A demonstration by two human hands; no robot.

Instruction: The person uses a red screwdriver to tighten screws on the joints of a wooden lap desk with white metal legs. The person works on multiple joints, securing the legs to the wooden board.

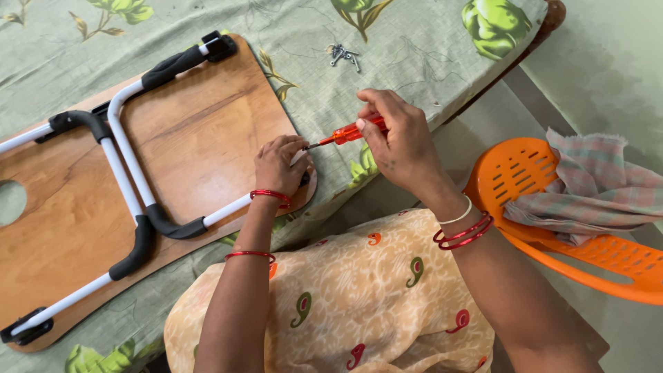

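1. Lap first: the person sits at the bed's near edge, patterned cloth over the knees, both arms reaching forward over the sheet (414, 41).

2. Left hand (280, 166) is curled down onto the near right corner of the board (200, 138), fingers together around the end of a white leg (228, 207) where its bracket meets the wood. What exactly it pinches is hidden under the fingers.

3. Right hand (397, 141) is closed around the red handle of a screwdriver (342, 133), held level, its tip pointing left and meeting the spot under the left hand.

4. Progress, as I judge it: this corner fastening is the one in hand and not finished, since the tool is at it.

5. Board lies upside down across the bed. Both U-shaped legs are folded flat on it, and the black brackets at the near left and far corners look seated. Whether their screws are tight I cannot tell.

6. Screws (344, 55), a small loose cluster, lie on the sheet beyond the hands, toward the far edge. I take it some fixing is left.

7. Chair (552, 228), orange plastic, stands off the bed's right side with a checked cloth (594, 186) draped on it, untouched.
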